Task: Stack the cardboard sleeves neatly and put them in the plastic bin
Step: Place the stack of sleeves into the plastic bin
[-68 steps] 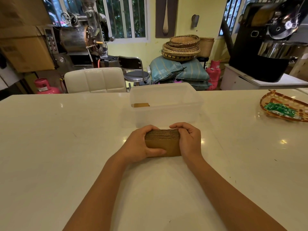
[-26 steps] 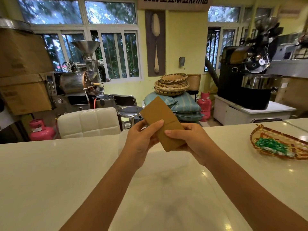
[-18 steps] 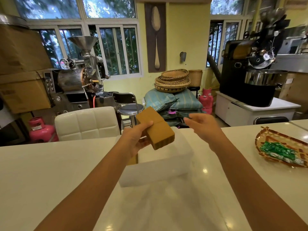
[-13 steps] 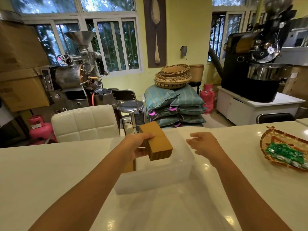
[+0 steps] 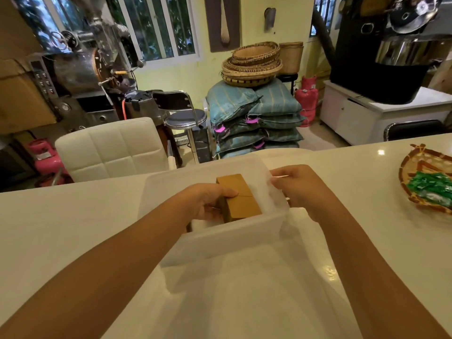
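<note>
A thick brown stack of cardboard sleeves point(image 5: 241, 198) is inside the clear plastic bin point(image 5: 227, 241), which stands on the white table. My left hand point(image 5: 208, 204) reaches over the bin's near wall and grips the stack's left side, thumb on top. My right hand point(image 5: 297, 185) holds the bin's right rim. Behind my left wrist another brown piece shows faintly in the bin.
A woven tray point(image 5: 415, 162) with green packets point(image 5: 430, 185) lies on the table at the right. Beyond the table's far edge are a white padded chair point(image 5: 110, 148), a metal stool point(image 5: 184, 117) and stacked sacks point(image 5: 256, 118).
Both hands lifted the stack off the table. My right hand let go and took the bin's rim. My left hand lowered the stack into the bin.
</note>
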